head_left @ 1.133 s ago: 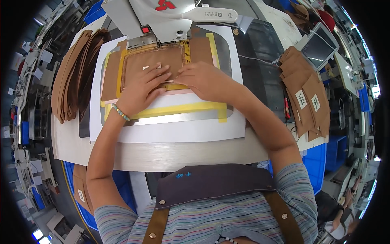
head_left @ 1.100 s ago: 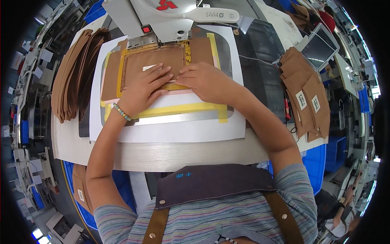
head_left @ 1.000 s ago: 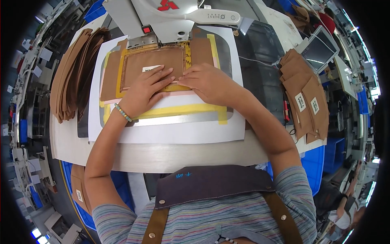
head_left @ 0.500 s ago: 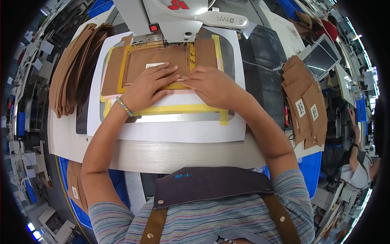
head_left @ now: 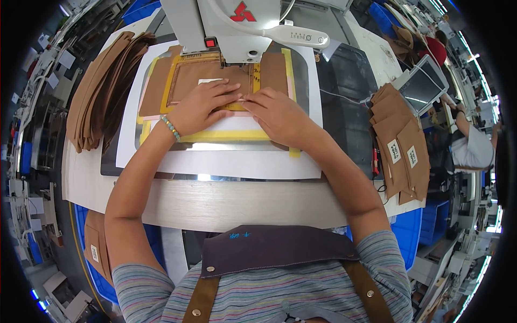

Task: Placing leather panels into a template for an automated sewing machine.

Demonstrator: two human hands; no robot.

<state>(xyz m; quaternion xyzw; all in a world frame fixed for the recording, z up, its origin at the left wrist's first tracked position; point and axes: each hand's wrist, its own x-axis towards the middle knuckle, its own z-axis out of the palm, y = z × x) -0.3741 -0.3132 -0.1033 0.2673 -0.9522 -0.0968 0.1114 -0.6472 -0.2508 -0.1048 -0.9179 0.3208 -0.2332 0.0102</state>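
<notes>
A brown fabric panel with a white label lies in a yellow-taped template frame, under the head of a sewing machine. My left hand rests on the panel and the frame's near edge, fingers stretched out, a beaded bracelet at its wrist. Beside it, my right hand lies on the frame's near right corner, its fingers extended toward the left one. The fingertips of both hands almost meet. Beneath the template is a larger white sheet.
A stack of brown pieces lies at the left table edge. More labelled brown pieces overlap at the right, near a tilted screen and a red-handled tool. Blue bins flank me below the table.
The template and white sheet have slid away from me, farther under the machine head, with both hands still on the template. My view has shifted slightly. At far right, another person has moved.
</notes>
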